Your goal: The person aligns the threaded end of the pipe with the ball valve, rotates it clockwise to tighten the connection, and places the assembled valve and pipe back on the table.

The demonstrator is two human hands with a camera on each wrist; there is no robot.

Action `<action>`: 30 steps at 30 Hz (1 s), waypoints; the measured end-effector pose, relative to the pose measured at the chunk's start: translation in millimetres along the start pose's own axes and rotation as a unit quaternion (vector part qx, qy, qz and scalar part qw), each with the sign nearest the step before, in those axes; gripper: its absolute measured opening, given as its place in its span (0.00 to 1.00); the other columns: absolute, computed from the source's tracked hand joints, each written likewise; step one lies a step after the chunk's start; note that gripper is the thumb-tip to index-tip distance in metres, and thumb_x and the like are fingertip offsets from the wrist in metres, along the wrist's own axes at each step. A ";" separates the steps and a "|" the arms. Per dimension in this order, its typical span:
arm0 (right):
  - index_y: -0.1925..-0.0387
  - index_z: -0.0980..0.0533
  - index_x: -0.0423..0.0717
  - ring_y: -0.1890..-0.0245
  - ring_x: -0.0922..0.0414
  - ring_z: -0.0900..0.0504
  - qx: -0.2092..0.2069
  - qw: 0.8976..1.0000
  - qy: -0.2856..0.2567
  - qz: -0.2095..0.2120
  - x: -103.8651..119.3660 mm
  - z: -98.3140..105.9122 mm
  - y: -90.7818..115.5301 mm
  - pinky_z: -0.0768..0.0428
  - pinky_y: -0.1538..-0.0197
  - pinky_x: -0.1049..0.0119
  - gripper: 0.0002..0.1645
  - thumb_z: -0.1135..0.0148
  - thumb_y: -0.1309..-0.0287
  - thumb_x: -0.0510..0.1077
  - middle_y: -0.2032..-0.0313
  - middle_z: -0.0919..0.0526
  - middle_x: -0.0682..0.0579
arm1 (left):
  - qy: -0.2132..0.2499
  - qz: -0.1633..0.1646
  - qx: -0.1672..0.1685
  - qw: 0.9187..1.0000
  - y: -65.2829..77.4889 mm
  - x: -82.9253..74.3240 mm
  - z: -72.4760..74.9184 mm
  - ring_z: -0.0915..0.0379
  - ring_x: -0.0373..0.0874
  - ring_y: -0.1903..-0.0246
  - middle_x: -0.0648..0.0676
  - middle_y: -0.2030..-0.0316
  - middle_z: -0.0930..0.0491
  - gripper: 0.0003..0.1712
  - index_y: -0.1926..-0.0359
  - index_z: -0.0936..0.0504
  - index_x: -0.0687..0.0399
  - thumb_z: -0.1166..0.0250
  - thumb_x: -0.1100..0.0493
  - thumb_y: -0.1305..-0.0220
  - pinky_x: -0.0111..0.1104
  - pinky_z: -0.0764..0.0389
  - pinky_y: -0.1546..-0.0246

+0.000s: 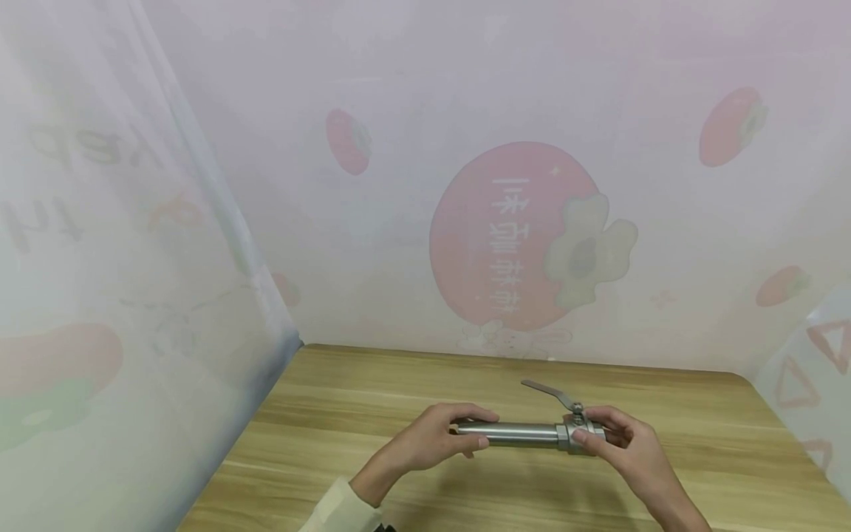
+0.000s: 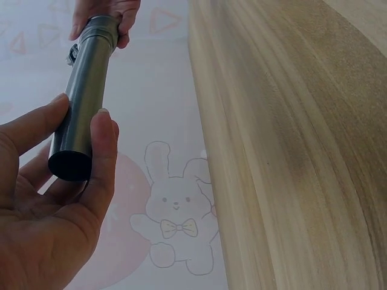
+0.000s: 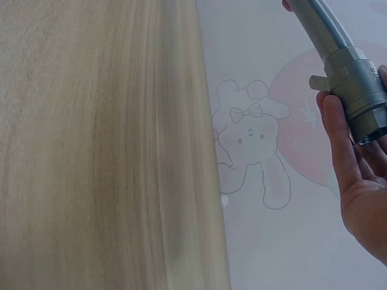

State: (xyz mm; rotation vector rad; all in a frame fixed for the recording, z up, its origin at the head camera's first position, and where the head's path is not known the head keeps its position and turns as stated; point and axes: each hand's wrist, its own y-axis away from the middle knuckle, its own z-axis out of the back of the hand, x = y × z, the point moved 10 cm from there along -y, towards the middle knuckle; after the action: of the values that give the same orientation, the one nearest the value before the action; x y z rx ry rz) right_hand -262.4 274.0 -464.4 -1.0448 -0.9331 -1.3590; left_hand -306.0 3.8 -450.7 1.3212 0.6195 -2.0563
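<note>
A straight metal pipe is joined at its right end to a ball valve, and the two are held level over the wooden table. My left hand grips the pipe's free end between thumb and fingers. In the left wrist view the round end of the pipe faces that palm. My right hand holds the valve body, thumb on its near side. The flat lever rises from the valve stem and points left. In the right wrist view fingers lie along the valve, and its hexagonal end shows.
The wood-grain table runs back to a pale curtain printed with red fruit and a rabbit. Another sheet of it closes the left side, and more hangs at the right edge.
</note>
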 end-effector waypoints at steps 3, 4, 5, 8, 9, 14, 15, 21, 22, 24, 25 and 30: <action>0.36 0.19 0.40 0.53 0.60 0.09 0.000 1.000 0.004 0.001 0.6 0.2 -0.1 0.12 0.50 0.67 0.27 0.25 0.29 0.48 0.46 0.08 0.57 | -0.006 -0.003 -0.004 1.000 -0.4 -0.8 0.5 0.14 0.39 0.58 0.55 0.42 0.13 0.21 0.33 0.15 0.55 0.30 0.59 0.23 0.28 0.12 0.59; 0.35 0.19 0.40 0.53 0.60 0.09 0.000 1.000 0.006 0.001 0.6 0.4 -0.1 0.13 0.50 0.67 0.27 0.25 0.29 0.48 0.46 0.08 0.57 | -0.008 -0.004 -0.006 1.000 -0.7 -1.0 0.8 0.14 0.38 0.58 0.55 0.43 0.13 0.21 0.34 0.14 0.55 0.29 0.59 0.23 0.29 0.12 0.59; 0.36 0.19 0.41 0.53 0.60 0.09 0.000 1.000 0.005 0.000 0.7 0.6 0.0 0.13 0.50 0.67 0.27 0.25 0.30 0.48 0.47 0.08 0.56 | -0.011 -0.006 -0.008 1.000 -0.8 -1.3 1.0 0.15 0.37 0.59 0.55 0.43 0.13 0.20 0.34 0.14 0.54 0.29 0.59 0.24 0.30 0.12 0.58; 0.36 0.19 0.41 0.53 0.59 0.09 -0.001 1.000 0.008 0.000 0.8 1.0 0.1 0.13 0.50 0.66 0.26 0.25 0.30 0.48 0.46 0.08 0.56 | -0.016 -0.010 -0.013 1.000 -0.9 -1.8 1.6 0.16 0.34 0.59 0.54 0.43 0.13 0.20 0.35 0.13 0.50 0.28 0.59 0.25 0.30 0.11 0.58; 0.36 0.19 0.41 0.53 0.59 0.09 -0.001 1.000 0.009 0.001 1.1 0.9 0.1 0.13 0.50 0.66 0.26 0.25 0.30 0.48 0.46 0.08 0.56 | -0.017 -0.010 -0.015 1.000 -0.9 -1.7 1.6 0.16 0.34 0.58 0.53 0.43 0.13 0.19 0.36 0.12 0.48 0.27 0.59 0.25 0.30 0.12 0.58; 0.36 0.19 0.41 0.53 0.58 0.09 -0.001 1.000 0.009 0.003 1.6 0.7 0.1 0.13 0.50 0.66 0.26 0.25 0.30 0.48 0.46 0.08 0.54 | -0.023 -0.007 -0.019 1.000 -0.2 -1.6 1.6 0.17 0.33 0.56 0.50 0.43 0.13 0.20 0.38 0.12 0.42 0.25 0.60 0.28 0.26 0.16 0.57; 0.36 0.19 0.41 0.53 0.58 0.08 -0.001 1.000 0.009 0.003 1.5 0.7 0.2 0.13 0.50 0.66 0.26 0.25 0.29 0.48 0.46 0.08 0.54 | -0.025 -0.005 -0.020 0.999 -0.1 -1.5 1.7 0.18 0.33 0.56 0.50 0.43 0.12 0.20 0.39 0.11 0.41 0.25 0.60 0.28 0.26 0.16 0.57; 0.37 0.18 0.41 0.54 0.59 0.08 -0.005 1.000 0.007 0.005 1.8 0.6 0.6 0.12 0.50 0.66 0.26 0.24 0.30 0.47 0.47 0.08 0.57 | -0.034 -0.006 -0.025 0.999 -0.2 -2.3 1.7 0.18 0.33 0.56 0.47 0.46 0.12 0.19 0.40 0.11 0.39 0.23 0.59 0.30 0.26 0.18 0.58; 0.37 0.18 0.41 0.54 0.59 0.08 -0.005 1.000 0.007 0.006 1.9 0.5 0.7 0.12 0.50 0.66 0.26 0.24 0.31 0.47 0.48 0.08 0.57 | -0.032 -0.006 -0.023 0.999 -0.3 -2.3 1.3 0.18 0.33 0.56 0.47 0.46 0.12 0.18 0.40 0.11 0.39 0.24 0.59 0.29 0.26 0.17 0.58; 0.37 0.18 0.41 0.54 0.59 0.08 -0.006 1.000 0.006 0.006 1.7 0.3 0.7 0.12 0.50 0.66 0.26 0.24 0.31 0.47 0.48 0.08 0.57 | -0.029 -0.005 -0.019 0.999 -0.6 -2.3 0.5 0.17 0.34 0.57 0.47 0.46 0.12 0.16 0.40 0.12 0.39 0.27 0.56 0.25 0.27 0.16 0.58; 0.37 0.18 0.41 0.54 0.59 0.08 -0.006 1.000 0.005 0.005 1.3 0.2 0.6 0.12 0.50 0.66 0.26 0.24 0.31 0.47 0.48 0.08 0.57 | -0.027 -0.004 -0.018 0.999 -0.7 -2.4 0.2 0.17 0.34 0.57 0.48 0.46 0.12 0.15 0.39 0.12 0.39 0.30 0.55 0.23 0.28 0.15 0.58; 0.36 0.19 0.41 0.54 0.59 0.09 -0.004 1.000 0.005 -0.001 -0.6 -0.5 0.1 0.12 0.50 0.66 0.27 0.24 0.31 0.48 0.47 0.08 0.56 | -0.028 0.000 -0.009 1.000 -1.1 -2.5 -0.2 0.16 0.36 0.58 0.49 0.43 0.12 0.15 0.36 0.13 0.41 0.38 0.50 0.16 0.30 0.13 0.58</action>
State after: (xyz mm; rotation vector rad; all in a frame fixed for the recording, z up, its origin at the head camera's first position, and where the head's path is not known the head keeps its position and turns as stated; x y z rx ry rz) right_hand -262.4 273.7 -465.1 -1.0415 -0.9230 -1.3697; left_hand -305.8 5.3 -448.4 1.2502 0.6114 -2.0748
